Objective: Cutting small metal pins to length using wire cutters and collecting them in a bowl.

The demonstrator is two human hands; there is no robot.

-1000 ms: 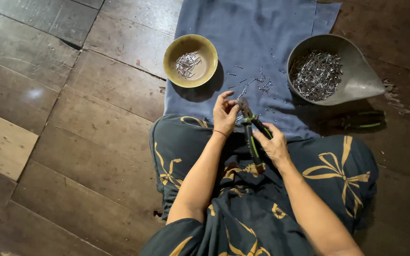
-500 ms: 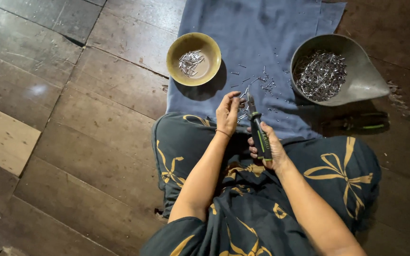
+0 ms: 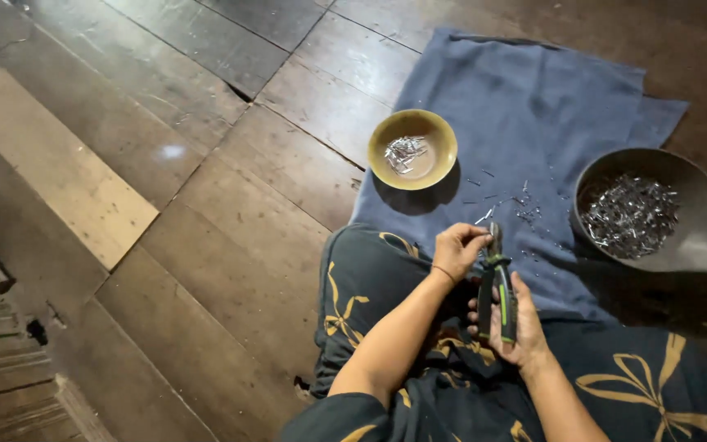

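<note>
My right hand (image 3: 511, 326) grips a pair of pliers (image 3: 496, 288) with black and green handles, jaws pointing away from me. My left hand (image 3: 457, 250) pinches a small metal piece (image 3: 484, 217) at the plier jaws. Both hands hover over my lap, above dark trousers with a yellow bow pattern (image 3: 632, 385). Ahead lies a blue cloth (image 3: 533, 131) with several small metal bits (image 3: 525, 209) scattered on it.
A yellow bowl (image 3: 435, 131) holding a few metal bits sits on the cloth's left edge. A grey scoop-shaped pan (image 3: 697, 237) with a heap of metal pieces rests at the right. Dark wooden floorboards (image 3: 206, 229) surround me; a pale plank (image 3: 59, 172) lies at the left.
The view has swung left, so the bowls and cloth sit further right in frame. My hands keep working the pliers; the right hand has slid lower on the handles.
</note>
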